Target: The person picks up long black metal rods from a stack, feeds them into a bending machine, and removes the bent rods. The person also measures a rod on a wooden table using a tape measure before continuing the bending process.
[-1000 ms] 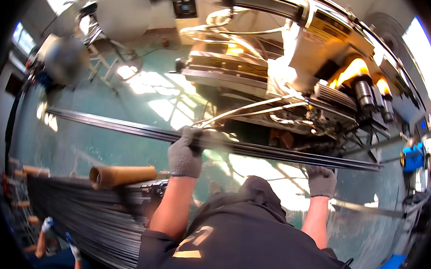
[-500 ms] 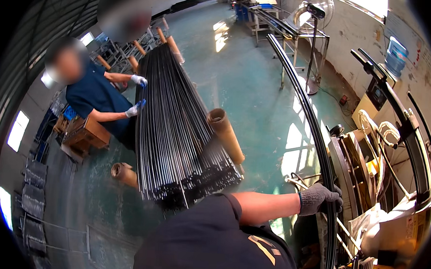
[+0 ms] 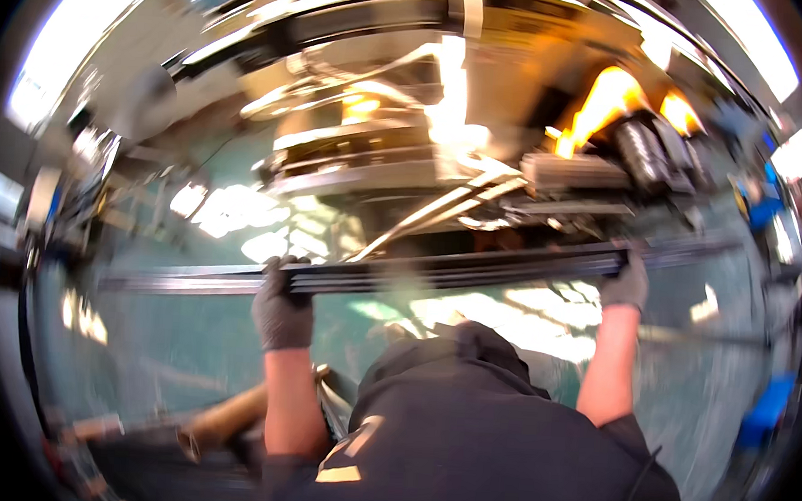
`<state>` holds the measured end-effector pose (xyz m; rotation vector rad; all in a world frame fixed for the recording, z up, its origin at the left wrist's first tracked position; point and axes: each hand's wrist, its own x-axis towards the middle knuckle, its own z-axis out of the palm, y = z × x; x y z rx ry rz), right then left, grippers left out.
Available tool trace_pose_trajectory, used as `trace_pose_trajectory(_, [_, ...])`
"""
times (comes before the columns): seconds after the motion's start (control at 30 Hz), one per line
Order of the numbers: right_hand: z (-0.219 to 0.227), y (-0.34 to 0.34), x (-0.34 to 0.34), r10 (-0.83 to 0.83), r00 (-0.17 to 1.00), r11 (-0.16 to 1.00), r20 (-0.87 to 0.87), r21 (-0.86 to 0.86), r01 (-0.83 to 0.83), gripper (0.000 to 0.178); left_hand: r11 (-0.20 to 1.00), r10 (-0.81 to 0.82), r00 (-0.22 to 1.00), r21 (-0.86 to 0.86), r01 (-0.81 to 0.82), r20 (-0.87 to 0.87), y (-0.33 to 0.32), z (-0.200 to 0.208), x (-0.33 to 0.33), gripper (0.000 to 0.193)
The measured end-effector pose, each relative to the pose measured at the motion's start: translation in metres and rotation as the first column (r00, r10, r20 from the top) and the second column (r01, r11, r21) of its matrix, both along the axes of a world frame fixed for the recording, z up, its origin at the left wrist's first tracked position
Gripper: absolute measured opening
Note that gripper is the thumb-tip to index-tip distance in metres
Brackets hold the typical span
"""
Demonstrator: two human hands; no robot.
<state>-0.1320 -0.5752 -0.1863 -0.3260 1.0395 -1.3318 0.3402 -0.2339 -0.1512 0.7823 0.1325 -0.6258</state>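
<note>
A bundle of long, thin black bars point(image 3: 454, 270) stretches across the view in front of my body, roughly level and blurred by motion. My left hand point(image 3: 285, 306), in a grey knit glove, is closed around it left of the middle. Farther along, my right hand point(image 3: 626, 280), also gloved, grips the same bundle near its right part. Both arms reach forward, with the bars running on past each hand. Blur hides the exact number of bars and both of their ends.
Beyond the bars stand cluttered equipment with pale cables point(image 3: 355, 85) and a dark silvery cylinder point(image 3: 642, 154). A brown cardboard tube point(image 3: 229, 418) and a dark pile of bars point(image 3: 172, 474) lie at lower left. Something blue point(image 3: 767, 410) stands at right.
My view has swung right, from the co-worker and bar pile toward the equipment. The held bars now lie crosswise; both my hands show on them, where only one showed before.
</note>
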Motion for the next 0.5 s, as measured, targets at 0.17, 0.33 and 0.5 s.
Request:
trace_pose_trajectory(0.17, [0.06,0.019,-0.003,-0.266,0.963,0.963,-0.053,-0.05,0.263,0.025,0.983,-0.171,0.983,0.056,0.175,-0.059,-0.033,-0.031,-0.01,0.033])
trace_pose_trajectory(0.33, [0.027,-0.034,-0.042,-0.252,0.259,0.827,-0.932,-0.346,-0.442,0.019,0.971,-0.241,0.964,-0.038,0.238,-0.111,-0.057,-0.028,-0.036,0.025])
trace_pose_trajectory(0.5, [-0.002,-0.037,-0.02,0.325,0.921,0.939,-0.215,-0.045,-0.342,0.047,0.97,-0.241,0.956,-0.005,0.244,-0.17,-0.096,-0.027,-0.072,0.02])
